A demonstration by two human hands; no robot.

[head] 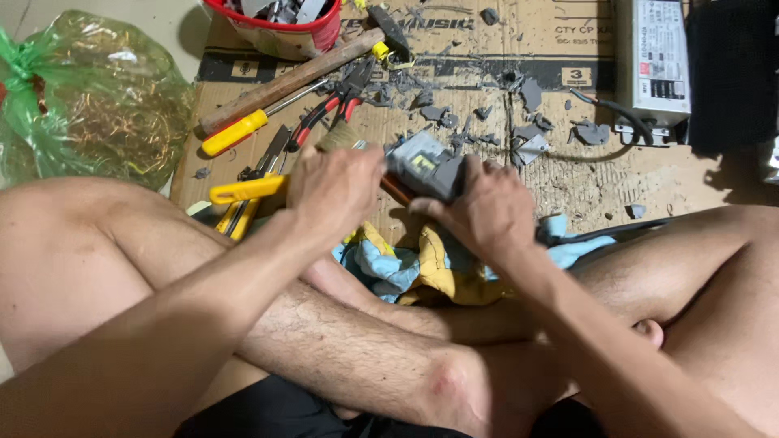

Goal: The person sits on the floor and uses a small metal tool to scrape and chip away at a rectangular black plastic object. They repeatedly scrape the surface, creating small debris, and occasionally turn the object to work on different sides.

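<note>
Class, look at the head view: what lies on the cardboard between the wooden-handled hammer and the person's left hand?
A yellow-handled screwdriver and red-handled pliers lie between hammer and left hand, in the head view.

red bucket cropped, tool tip hidden behind hands

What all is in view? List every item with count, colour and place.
grey block: one, grey, held between both hands
hammer: one, wooden handle, upper cardboard
screwdriver: one, yellow handle, left of pliers
pliers: one, red handles, below hammer
cutters: one, yellow handles, by left hand
bucket: one, red, top edge
bag: one, green, clear, far left
power unit: one, silver, top right
grey shards: many, scattered on cardboard
cardboard: one, brown, floor
cloth: one, blue and yellow, lap
left hand: on block
right hand: grips block
</note>
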